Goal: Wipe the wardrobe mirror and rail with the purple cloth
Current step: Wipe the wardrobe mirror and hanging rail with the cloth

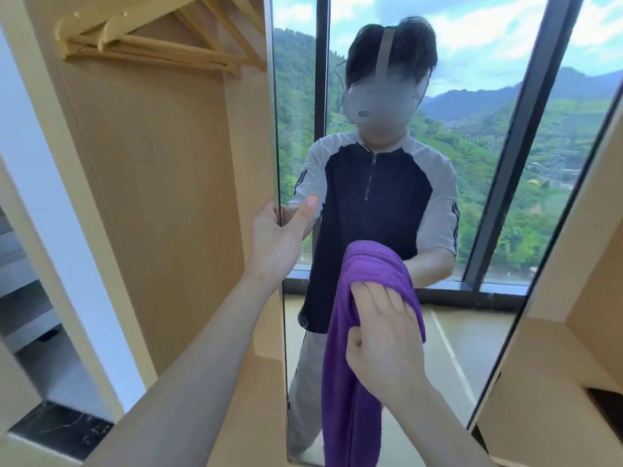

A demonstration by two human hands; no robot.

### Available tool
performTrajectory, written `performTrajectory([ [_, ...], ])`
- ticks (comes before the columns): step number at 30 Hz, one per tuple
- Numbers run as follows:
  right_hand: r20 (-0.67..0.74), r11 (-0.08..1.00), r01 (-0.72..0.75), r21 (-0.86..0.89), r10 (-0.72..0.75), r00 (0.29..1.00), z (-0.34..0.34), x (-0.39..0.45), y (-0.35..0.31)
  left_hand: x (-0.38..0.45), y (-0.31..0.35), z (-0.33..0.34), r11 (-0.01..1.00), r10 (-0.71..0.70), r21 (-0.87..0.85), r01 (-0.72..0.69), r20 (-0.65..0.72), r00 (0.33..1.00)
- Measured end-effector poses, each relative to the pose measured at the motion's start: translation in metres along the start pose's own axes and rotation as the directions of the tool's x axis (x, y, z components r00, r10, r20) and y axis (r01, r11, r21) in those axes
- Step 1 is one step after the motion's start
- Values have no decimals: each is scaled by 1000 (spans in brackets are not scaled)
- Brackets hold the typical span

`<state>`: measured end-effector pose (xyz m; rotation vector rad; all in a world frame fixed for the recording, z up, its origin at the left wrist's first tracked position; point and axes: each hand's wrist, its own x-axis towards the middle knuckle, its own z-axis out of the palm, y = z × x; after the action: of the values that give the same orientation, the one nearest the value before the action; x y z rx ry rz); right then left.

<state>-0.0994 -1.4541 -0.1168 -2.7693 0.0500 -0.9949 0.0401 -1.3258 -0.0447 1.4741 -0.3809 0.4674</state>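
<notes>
The tall wardrobe mirror [505, 96] fills the right half of the head view and reflects a person and a window with green hills. My left hand [279, 237] grips the mirror's left edge, thumb on the glass, fingers behind it. My right hand [387, 335] presses the purple cloth [350, 382] flat against the lower middle of the glass; the cloth drapes over my fingers and hangs down to the bottom of the frame. The rail itself is hidden; only wooden hangers [161, 38] show at the top left.
The open wardrobe's beige back panel [161, 197] lies left of the mirror. A white wall edge [67, 230] and a dark marble floor strip [57, 429] sit at the far left. Beige cabinet panels [573, 348] stand right of the mirror.
</notes>
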Motion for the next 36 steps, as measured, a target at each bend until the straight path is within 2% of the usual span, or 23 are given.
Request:
performTrajectory([
  [5,-153,1000,16,-11,-17,988,-27,31,5,0,0,1,1000,5,17,-4,-15,1000],
  [8,-132,999,14,-37,-19,991,-24,25,6,1,0,1,1000,3,7,-3,-13,1000],
  [14,33,992,58,-110,-54,998,-3,-4,8,0,3,3,1000,2,2,-2,-13,1000],
  [21,-123,998,-4,-59,-4,992,-32,27,9,0,2,2,999,2,36,-1,-17,1000],
  [23,-94,996,-6,-88,-2,996,-33,25,7,0,3,1,1000,6,23,-6,-17,1000],
  [28,135,993,20,-117,-4,991,-11,-5,-1,1,2,1,1000,24,5,-24,-22,999],
  [36,-68,995,-12,-97,5,998,-32,23,6,-3,2,0,999,39,9,-39,-10,999],
])
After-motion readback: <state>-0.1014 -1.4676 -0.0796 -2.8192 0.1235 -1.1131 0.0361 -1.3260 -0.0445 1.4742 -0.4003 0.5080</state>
